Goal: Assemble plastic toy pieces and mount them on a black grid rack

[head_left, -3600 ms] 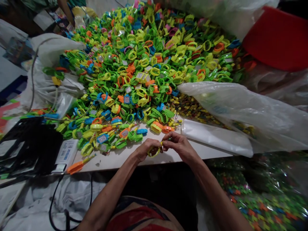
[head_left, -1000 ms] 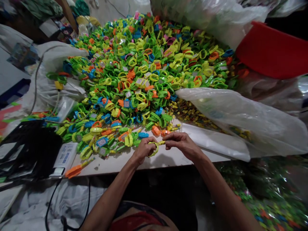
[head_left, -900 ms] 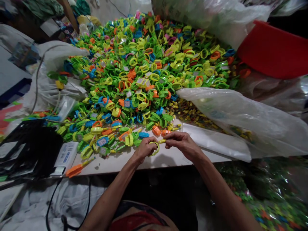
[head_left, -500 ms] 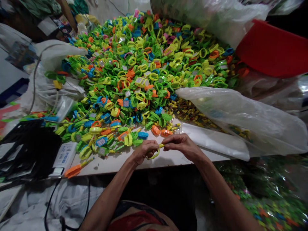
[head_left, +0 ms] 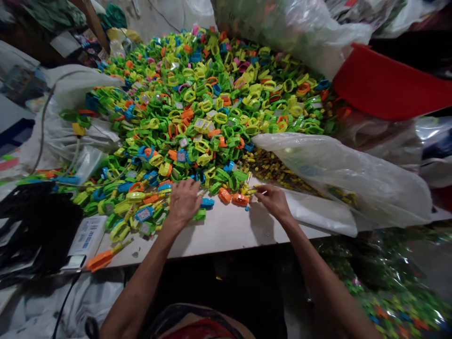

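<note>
My left hand [head_left: 184, 203] lies palm down on the near edge of a big heap of plastic toy watches [head_left: 197, 113] in green, yellow, orange and blue. Its fingers are stretched forward over the pieces; whatever lies beneath the palm is hidden. My right hand [head_left: 274, 201] has thumb and fingers pinched at a small yellow tube [head_left: 252, 191] beside other such tubes. Two orange toy watches [head_left: 240, 200] rest on the white tabletop [head_left: 226, 230] between the hands. A blue toy watch [head_left: 207, 203] is just right of my left hand.
A clear plastic bag [head_left: 349, 165] spills small yellow tubes at the right. Behind it stands a red plastic scoop-like piece [head_left: 388, 84]. Black trays [head_left: 38, 221] and a white box [head_left: 86, 235] are at the left. Filled bags [head_left: 399, 287] sit below the table's right side.
My hands have moved apart. The left one went left onto the heap, and the yellow toy watch is out of its fingers. The right one moved to the small yellow tubes.
</note>
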Tool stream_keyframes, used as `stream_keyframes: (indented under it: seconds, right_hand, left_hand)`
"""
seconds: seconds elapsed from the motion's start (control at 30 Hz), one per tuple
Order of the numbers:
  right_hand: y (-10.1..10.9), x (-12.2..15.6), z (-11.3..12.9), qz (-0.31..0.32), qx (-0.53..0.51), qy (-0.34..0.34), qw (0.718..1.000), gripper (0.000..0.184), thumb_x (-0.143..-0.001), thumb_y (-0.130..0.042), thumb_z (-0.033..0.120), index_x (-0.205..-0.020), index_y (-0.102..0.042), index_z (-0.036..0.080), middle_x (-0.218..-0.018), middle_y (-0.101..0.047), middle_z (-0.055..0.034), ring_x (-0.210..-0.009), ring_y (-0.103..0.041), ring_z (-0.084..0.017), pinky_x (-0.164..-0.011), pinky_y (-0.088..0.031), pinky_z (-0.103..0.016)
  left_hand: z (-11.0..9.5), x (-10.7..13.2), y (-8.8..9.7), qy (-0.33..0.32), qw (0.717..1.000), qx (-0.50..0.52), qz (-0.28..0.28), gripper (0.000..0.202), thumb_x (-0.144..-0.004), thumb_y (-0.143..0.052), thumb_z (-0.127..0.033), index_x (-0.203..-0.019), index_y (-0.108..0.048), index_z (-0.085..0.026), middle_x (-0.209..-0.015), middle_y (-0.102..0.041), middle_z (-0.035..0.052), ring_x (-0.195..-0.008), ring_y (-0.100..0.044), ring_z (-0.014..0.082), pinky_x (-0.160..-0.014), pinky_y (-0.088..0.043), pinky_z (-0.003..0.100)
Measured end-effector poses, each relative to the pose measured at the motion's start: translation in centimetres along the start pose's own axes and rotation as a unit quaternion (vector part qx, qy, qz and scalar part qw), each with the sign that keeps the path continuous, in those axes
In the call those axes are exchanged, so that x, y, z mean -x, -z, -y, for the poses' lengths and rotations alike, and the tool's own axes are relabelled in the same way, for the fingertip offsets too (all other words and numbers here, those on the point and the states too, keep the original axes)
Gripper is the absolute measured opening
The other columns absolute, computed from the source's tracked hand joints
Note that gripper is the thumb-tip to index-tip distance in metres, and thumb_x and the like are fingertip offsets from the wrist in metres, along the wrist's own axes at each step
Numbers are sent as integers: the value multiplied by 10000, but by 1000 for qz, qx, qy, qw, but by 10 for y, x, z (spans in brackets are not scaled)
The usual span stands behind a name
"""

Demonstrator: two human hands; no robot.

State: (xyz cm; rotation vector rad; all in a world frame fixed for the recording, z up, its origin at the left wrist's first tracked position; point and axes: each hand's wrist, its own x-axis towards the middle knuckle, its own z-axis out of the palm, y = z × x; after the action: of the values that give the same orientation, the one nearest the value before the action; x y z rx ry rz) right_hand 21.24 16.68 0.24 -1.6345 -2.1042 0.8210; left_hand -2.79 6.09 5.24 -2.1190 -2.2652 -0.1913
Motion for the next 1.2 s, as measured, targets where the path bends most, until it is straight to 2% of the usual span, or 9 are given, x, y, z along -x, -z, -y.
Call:
stream_keyframes:
  seconds: [0.1, 0.2, 0.4, 0.47, 0.57, 0.63, 0.73, 0.83, 1.2]
  right_hand:
    - [3, -31, 2, 1, 107, -7, 994, 274, -705, -537, 104, -909, -717, 139, -1012, -673, -121, -928, -624, -238, -768, -444, -285]
    - [0, -50, 10, 15, 120, 1, 993, 156, -599, -595, 64, -689, -693, 146, -902, -678, -125, -902, -623, -265, -732, -424, -288]
    - [6, -46, 13, -34, 14, 14, 999, 92, -692, -538, 202, -733, -603, 152, -794, -639, -73, -766, -600, -191, -637, -433, -263]
    - [8, -29, 20, -21, -184, -5, 983, 140, -689, -570, 276, -765, -569, 159, -684, -601, -24, -616, -579, -158, -562, -442, -264]
    - [5, 2, 39, 72, -471, -43, 878, 268, -570, -707, 287, -761, -557, 172, -586, -580, 29, -488, -547, -123, -508, -443, -258]
    - [-1, 21, 51, 120, -519, -60, 844, 289, -526, -745, 255, -742, -573, 168, -578, -615, 19, -508, -577, -129, -536, -462, -262]
    - [-9, 37, 56, 136, -528, -71, 835, 256, -535, -758, 255, -709, -596, 159, -589, -653, -10, -554, -615, -143, -584, -480, -272]
    - [-13, 43, 50, 167, -511, -64, 841, 231, -557, -764, 261, -711, -632, 151, -581, -655, -15, -540, -613, -141, -572, -466, -269]
    - [-4, 43, 63, 218, -502, -14, 837, 228, -591, -759, 299, -753, -709, 146, -586, -642, -14, -559, -582, -121, -601, -457, -272]
  left_hand:
    - [-25, -24, -24, -80, 995, 3, 50, 254, -845, -463, -171, -1057, -602, -190, -1036, -579, 107, -981, -502, 270, -861, -342, 427]
    - [-46, -41, -49, -83, 995, 16, 57, 210, -827, -468, -130, -963, -626, -157, -1063, -563, 133, -1022, -486, 283, -874, -336, 429]
    - [-34, -42, -49, -15, 970, 240, 14, 38, -695, -588, -132, -697, -561, -158, -840, -563, 50, -798, -527, 195, -725, -394, 318]
    - [-31, -35, -43, 44, 928, 370, 11, 82, -650, -591, -126, -643, -517, -161, -722, -538, 6, -660, -499, 144, -608, -374, 260]
    - [-38, -22, -39, 120, 827, 548, 35, 72, -606, -562, -134, -639, -504, -161, -613, -521, -24, -540, -473, 106, -508, -335, 217]
    - [-46, -13, -39, 159, 746, 643, 61, 89, -578, -550, -151, -662, -522, -154, -585, -536, -21, -500, -482, 101, -462, -319, 203]
    - [-54, -1, -40, 201, 630, 748, 65, 123, -555, -564, -192, -665, -546, -142, -588, -564, -7, -514, -513, 101, -469, -349, 197]
    - [-55, 7, -40, 223, 560, 796, 50, 102, -558, -547, -227, -618, -522, -149, -579, -561, -8, -513, -506, 91, -506, -381, 201]
    - [-52, 16, -37, 165, 648, 725, 162, 92, -512, -459, -239, -544, -490, -158, -425, -446, -24, -371, -343, 70, -395, -222, 205]
